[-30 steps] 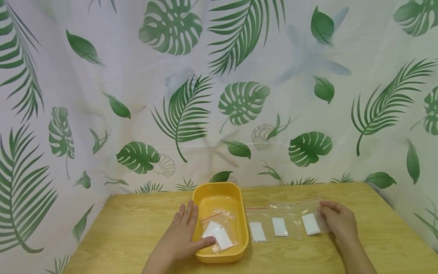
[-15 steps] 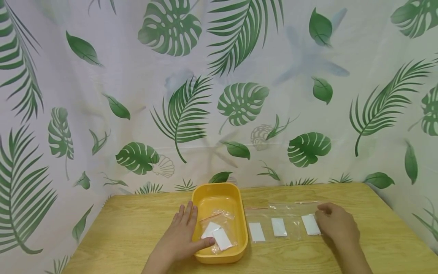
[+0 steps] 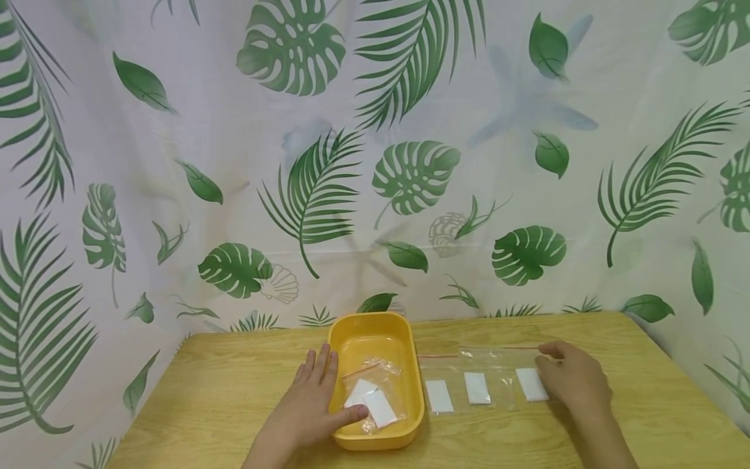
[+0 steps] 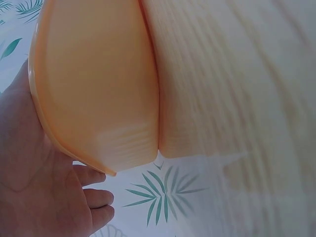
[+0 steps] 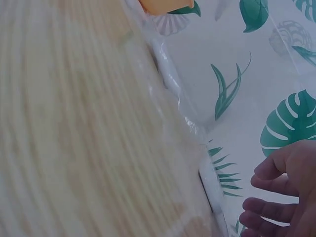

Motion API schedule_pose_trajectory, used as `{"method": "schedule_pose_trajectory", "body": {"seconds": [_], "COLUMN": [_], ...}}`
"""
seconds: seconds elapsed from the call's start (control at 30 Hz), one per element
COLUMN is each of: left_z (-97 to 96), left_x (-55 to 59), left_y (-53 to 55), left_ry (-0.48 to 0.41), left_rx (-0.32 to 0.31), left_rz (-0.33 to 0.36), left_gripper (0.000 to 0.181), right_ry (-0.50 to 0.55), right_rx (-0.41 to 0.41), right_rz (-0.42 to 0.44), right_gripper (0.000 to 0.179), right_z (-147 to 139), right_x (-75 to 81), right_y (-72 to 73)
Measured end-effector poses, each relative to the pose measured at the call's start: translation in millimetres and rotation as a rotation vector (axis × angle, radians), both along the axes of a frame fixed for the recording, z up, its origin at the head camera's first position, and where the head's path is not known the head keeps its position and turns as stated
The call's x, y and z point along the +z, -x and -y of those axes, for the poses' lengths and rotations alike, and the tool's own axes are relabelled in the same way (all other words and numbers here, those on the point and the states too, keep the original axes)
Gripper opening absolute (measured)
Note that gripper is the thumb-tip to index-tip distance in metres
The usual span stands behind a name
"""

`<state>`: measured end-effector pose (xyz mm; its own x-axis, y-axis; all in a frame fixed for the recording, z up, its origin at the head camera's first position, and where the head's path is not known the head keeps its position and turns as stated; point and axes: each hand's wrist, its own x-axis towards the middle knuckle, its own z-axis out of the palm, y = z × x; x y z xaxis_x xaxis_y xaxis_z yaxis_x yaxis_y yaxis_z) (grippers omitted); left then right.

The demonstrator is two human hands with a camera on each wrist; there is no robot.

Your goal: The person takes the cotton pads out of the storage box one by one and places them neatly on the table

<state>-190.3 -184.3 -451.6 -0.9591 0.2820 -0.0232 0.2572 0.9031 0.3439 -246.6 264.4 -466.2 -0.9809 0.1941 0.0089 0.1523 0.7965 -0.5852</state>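
My left hand rests across the left rim of a yellow plastic tray, fingers straight and thumb over the inside. In the left wrist view that hand lies along the tray's rim. Inside the tray are clear zip bags with white rectangular pieces. To its right, several more such bags lie in a row, each with a white piece. My right hand is over the right edge of the end zip bag, hiding part of it. In the right wrist view, the right hand's fingers are loosely curled.
The other bags in the row hold a middle white piece and a left one, close beside the tray. A wooden table carries everything. A leaf-printed cloth hangs behind the table and at both sides.
The end zip bag has straightened and shifted slightly left in line with the others. My right hand has moved slightly left and now covers its right side. My left hand has stayed put.
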Motion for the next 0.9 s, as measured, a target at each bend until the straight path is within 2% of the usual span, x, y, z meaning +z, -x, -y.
{"method": "schedule_pose_trajectory", "body": {"seconds": [0.2,0.33,0.5,0.63,0.9], "left_z": [-0.5,-0.8,-1.3,-1.9,-1.9], "left_x": [0.3,-0.8,-0.9,-0.7,-1.6], "left_y": [-0.4,-0.2,1.2,2.1,-0.1], "left_ry": [-0.003,-0.001,-0.003,0.002,-0.01], "left_rx": [-0.002,-0.003,-0.005,-0.009,-0.005], "left_rz": [-0.002,-0.009,-0.008,-0.013,-0.005], "left_gripper": [0.112,0.111,0.112,0.113,0.113], "right_ry": [0.092,0.19,0.343,0.519,0.874], "right_rx": [0.079,0.116,0.187,0.246,0.266], "right_rz": [-0.145,-0.197,-0.213,-0.199,-0.14], "right_gripper": [0.037,0.034,0.034,0.033,0.033], "right_z": [11,22,46,70,123], "right_x": [0.8,2.9,15.6,25.9,45.6], "right_y": [-1.6,-1.1,-2.3,-5.0,-5.7]}}
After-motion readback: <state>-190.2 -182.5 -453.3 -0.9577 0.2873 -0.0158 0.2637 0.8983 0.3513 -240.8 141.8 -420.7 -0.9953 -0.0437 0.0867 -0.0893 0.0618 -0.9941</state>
